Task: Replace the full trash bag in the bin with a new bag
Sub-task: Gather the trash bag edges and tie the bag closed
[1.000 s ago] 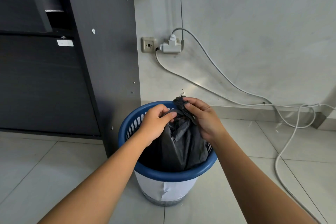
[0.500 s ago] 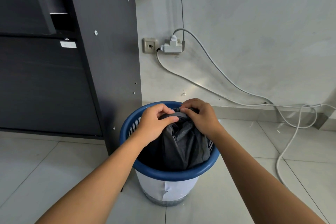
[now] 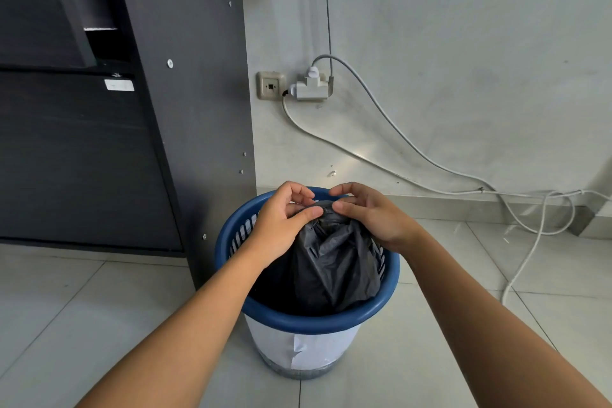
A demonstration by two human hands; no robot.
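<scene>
Two hands on the job here, both up at the top of the black trash bag (image 3: 334,268), which sits inside the blue plastic bin (image 3: 314,323) on the tiled floor, right beside a dark cabinet panel (image 3: 192,109). The bag's mouth is bunched into a neck just above the rim on the far side.

The left hand (image 3: 281,222) has its thumb and curled fingers pinching that bunched neck. The right hand (image 3: 377,222) meets it from the other side: thumb tip pressed on the plastic, index finger arched over the top, the rest curled in. Can't tell if a knot is actually formed, since the fingers cover that bit.

My read: this is the closing-up step. The full bag is getting gathered or tied shut and hasn't been lifted out, so we're early in the whole thing.

Next move, I'd say: cinch the neck tight, then get a firm grip on it and pull straight up so the bag clears the rim without snagging on the slotted wall. One hand may need to hold the bin down, as it looks light. Thin plastic, so pull from the bunched part, not a single layer.

No fresh bag anywhere in view, so that'll have to be fetched. White cables (image 3: 536,242) trail along the floor off to the right, well clear.
</scene>
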